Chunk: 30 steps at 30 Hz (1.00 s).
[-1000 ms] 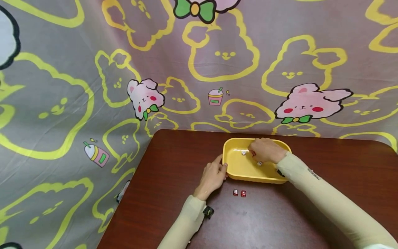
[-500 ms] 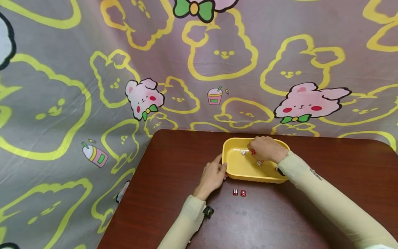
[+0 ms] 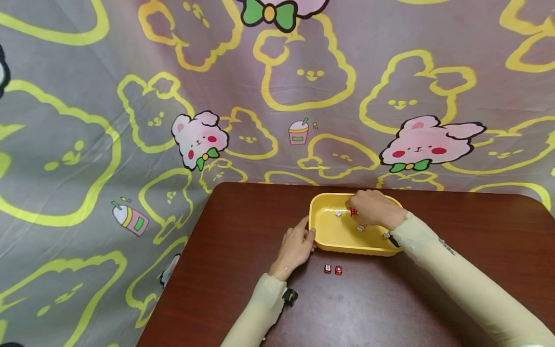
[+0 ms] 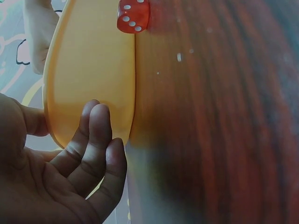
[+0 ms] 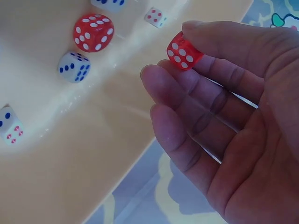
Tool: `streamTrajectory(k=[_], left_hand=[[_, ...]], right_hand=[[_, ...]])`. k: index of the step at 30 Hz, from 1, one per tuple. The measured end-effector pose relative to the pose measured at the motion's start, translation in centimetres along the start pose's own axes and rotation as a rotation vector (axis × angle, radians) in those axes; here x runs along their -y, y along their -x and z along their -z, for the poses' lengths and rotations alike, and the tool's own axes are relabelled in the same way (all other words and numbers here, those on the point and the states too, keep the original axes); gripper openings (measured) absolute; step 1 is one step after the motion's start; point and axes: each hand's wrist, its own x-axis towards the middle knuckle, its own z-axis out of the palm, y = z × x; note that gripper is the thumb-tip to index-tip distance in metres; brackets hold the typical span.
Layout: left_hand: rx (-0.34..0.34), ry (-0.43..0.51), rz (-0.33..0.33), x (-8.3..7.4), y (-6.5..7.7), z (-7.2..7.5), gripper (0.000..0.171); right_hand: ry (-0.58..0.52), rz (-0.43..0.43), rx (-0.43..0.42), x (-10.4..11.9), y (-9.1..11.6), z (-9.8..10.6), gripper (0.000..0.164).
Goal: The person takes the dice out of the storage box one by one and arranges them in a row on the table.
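Note:
A yellow plastic tray (image 3: 342,248) sits near the table's back edge. My left hand (image 3: 296,248) holds its left end. In the left wrist view, the thumb is at the rim and bent fingers (image 4: 100,126) lie against the outer wall. Inside the tray, my right hand (image 3: 376,208) pinches a red die (image 5: 183,52) between thumb and forefinger, the other fingers loosely curved. Several dice lie in the tray, among them a larger red die (image 5: 93,32) and white dice with blue or red dots, such as one white die (image 5: 74,66) beside it.
Two red dice, a left one (image 3: 327,269) and a right one (image 3: 338,270), lie side by side on the dark wood table (image 3: 243,231) in front of the tray. A printed cloth (image 3: 329,159) hangs close behind the table's back edge and along its left side.
The head view shifts very slightly. Both hands stay almost where they were, the left at the tray's end and the right inside the tray.

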Motion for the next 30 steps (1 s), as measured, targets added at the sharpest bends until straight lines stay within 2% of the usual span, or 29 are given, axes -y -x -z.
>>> streamTrajectory(k=[7, 14, 20, 30], left_hand=[[0.004, 0.005, 0.012, -0.2, 0.0, 0.0, 0.051], [0.003, 0.01, 0.021, -0.3, 0.1, -0.1, 0.051], [0.01, 0.01, 0.024, -0.2, 0.2, -0.2, 0.051], [0.009, 0.008, 0.021, -0.3, 0.1, -0.1, 0.051]], right_hand=[[-0.002, -0.02, -0.006, 0.0, 0.6, 0.7, 0.028], [0.016, 0.003, -0.04, 0.3, 1.2, 1.0, 0.021], [0.02, -0.007, -0.041, 0.6, 1.4, 1.2, 0.02], [0.03, 0.025, -0.075, 1.2, 1.8, 1.8, 0.019]])
